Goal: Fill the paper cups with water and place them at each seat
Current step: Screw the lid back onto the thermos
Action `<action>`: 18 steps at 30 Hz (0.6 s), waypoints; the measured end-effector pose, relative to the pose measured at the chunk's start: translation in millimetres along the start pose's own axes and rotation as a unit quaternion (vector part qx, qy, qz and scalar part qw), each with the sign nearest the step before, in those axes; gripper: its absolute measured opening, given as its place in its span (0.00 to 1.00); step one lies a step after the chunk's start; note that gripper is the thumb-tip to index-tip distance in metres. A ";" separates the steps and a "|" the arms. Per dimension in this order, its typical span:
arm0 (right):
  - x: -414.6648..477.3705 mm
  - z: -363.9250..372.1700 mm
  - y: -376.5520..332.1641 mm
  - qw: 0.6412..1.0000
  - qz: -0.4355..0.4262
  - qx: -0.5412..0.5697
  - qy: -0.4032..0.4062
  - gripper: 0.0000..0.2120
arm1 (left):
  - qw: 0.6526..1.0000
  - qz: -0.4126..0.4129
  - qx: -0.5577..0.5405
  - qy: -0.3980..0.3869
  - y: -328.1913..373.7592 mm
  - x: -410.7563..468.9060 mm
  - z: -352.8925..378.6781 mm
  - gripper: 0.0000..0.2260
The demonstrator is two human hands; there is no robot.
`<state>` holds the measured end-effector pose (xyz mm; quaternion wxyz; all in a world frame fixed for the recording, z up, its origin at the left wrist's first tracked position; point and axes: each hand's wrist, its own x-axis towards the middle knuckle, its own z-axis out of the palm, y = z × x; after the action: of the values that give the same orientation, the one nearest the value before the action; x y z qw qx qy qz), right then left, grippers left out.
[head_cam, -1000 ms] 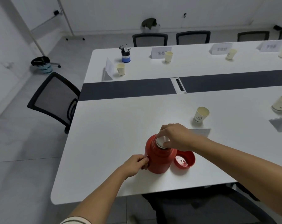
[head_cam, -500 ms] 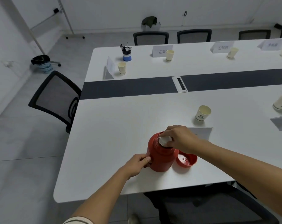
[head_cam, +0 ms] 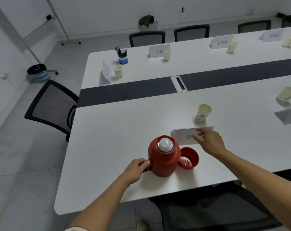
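white conference table [head_cam: 108, 147], dark centre strip [head_cam: 124, 94], mesh chairs [head_cam: 53, 105] on grey tile floor [head_cam: 24, 155].
left hand [head_cam: 136, 170] grips the handle of the glossy red flask [head_cam: 164, 162]; right hand [head_cam: 209, 142], fingers loosely extended, over a name card [head_cam: 183, 135]; paper cup [head_cam: 203, 112] upright just beyond.

On the far side of the counter [head_cam: 108, 130], the left name card [head_cam: 158, 51] reads 左亮; anything after that is hidden behind a far paper cup [head_cam: 167, 54]. To its right, the middle name card [head_cam: 222, 42] begins with 左, and its remaining characters are too blurred to read. The print on the far-right name card [head_cam: 273, 35] is illegible. The near name card [head_cam: 186, 136] shows one character, seemingly 李, with the rest covered. The near paper cup [head_cam: 203, 113] bears a green logo whose lettering is too small to read. The pale band on the blue pen holder [head_cam: 123, 60] is unreadable.
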<state>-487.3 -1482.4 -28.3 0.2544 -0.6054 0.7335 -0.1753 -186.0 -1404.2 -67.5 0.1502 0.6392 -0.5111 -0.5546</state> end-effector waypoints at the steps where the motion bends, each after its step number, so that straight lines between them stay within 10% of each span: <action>1: 0.7 10.9 19.1 0.997 0.046 -0.048 -0.044 0.26 | 1.000 -0.002 0.004 0.001 -0.8 -0.4 0.6 0.10; 5: -11.0 61.5 62.9 0.955 0.233 0.000 -0.181 0.37 | 1.000 -0.005 0.022 0.001 -0.1 -0.1 -0.9 0.11; 8: -15.2 81.8 66.5 0.930 0.289 0.133 -0.183 0.19 | 0.999 -0.011 0.031 0.003 -1.0 1.9 -1.5 0.11; 18: -1.1 11.3 10.2 0.985 0.073 0.130 -0.085 0.23 | 0.999 -0.001 0.038 0.007 -1.5 2.1 -1.2 0.11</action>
<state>-488.6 -1478.6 -43.0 0.4041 -0.5250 0.7223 -0.1983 -184.5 -1405.7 -69.4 0.1290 0.6485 -0.5304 -0.5305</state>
